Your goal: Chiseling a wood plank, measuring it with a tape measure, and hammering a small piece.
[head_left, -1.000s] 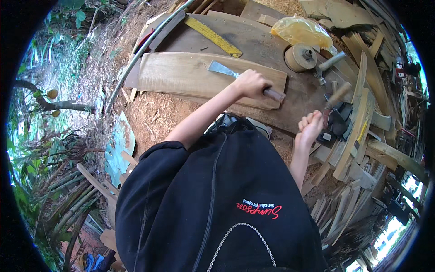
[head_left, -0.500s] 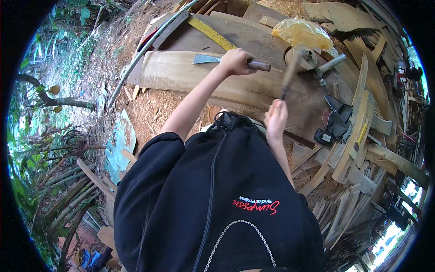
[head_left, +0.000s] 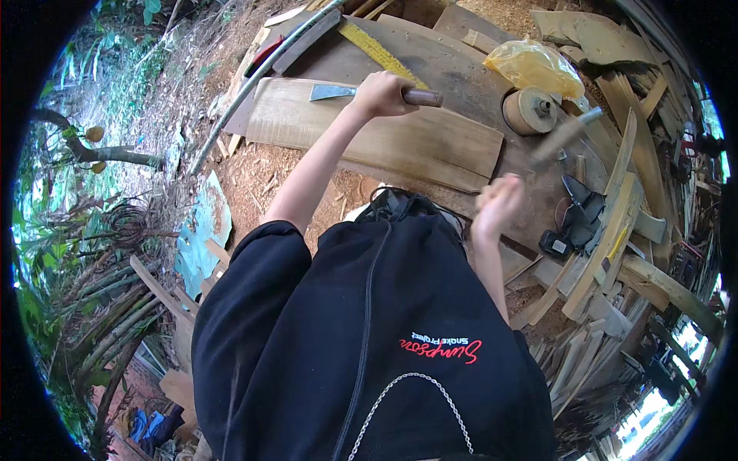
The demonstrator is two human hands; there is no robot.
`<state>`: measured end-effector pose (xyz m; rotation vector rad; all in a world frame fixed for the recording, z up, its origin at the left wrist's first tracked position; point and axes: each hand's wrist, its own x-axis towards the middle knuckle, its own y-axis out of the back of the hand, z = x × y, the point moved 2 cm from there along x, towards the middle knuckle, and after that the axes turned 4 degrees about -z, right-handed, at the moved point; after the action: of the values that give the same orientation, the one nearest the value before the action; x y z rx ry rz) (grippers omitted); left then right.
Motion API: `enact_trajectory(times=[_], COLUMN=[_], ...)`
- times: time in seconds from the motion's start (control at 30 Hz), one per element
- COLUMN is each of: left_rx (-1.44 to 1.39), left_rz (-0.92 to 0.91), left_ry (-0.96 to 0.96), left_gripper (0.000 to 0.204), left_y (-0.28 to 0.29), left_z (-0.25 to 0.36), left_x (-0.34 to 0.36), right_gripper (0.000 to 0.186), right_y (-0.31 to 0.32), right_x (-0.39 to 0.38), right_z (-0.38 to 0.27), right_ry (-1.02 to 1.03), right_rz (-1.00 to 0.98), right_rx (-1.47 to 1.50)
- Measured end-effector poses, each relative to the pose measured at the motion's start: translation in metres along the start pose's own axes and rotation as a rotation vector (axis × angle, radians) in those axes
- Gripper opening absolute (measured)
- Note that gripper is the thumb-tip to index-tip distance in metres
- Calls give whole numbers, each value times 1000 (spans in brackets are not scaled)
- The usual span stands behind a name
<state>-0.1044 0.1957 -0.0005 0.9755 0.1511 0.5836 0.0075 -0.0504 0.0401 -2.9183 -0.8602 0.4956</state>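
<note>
My left hand (head_left: 382,95) is wrapped round the handle of a broad, flat-bladed chisel (head_left: 330,92). Its blade points left and the wooden handle end sticks out to the right, over a pale, carved wooden board (head_left: 446,154). To the right, my right hand (head_left: 498,206) is closed and blurred by motion. It grips what looks like a wooden mallet (head_left: 565,140), its head smeared and held off to the right, apart from the chisel. Whether the blade touches the board, I cannot tell.
A wooden spool-like block (head_left: 527,112) stands behind the board, beside a yellow plastic bag (head_left: 534,67). A yellow ruler (head_left: 377,50) lies at the back. A black tape measure (head_left: 555,243) sits at the right near stacked offcuts (head_left: 607,246). Sawdust (head_left: 269,177) covers the ground.
My right hand has swung the mallet to the right and away from the chisel. My left hand has shifted the chisel left along the board. The view has turned slightly.
</note>
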Motion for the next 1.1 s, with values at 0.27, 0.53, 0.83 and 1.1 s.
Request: enact_trajectory(times=[0.27,0.53,0.83,1.1], left_rx=[-12,-43,94,121], left_rz=[4,146,84,51], left_ry=[2,67,117,88], left_gripper=[21,16,22,16], left_y=[12,32,49,53], left_z=[-10,-54,-83,-93], left_x=[6,-10,-26,-21], right_gripper=[23,29,27,30], right_y=[-60,-58,-74,-113], right_x=[-29,13,0,3], right_z=[50,-1,42,78], right_ry=[-320,-25,-89,125], right_rz=[-433,-78,-427,-551], right_rx=[-16,147,-254,-411])
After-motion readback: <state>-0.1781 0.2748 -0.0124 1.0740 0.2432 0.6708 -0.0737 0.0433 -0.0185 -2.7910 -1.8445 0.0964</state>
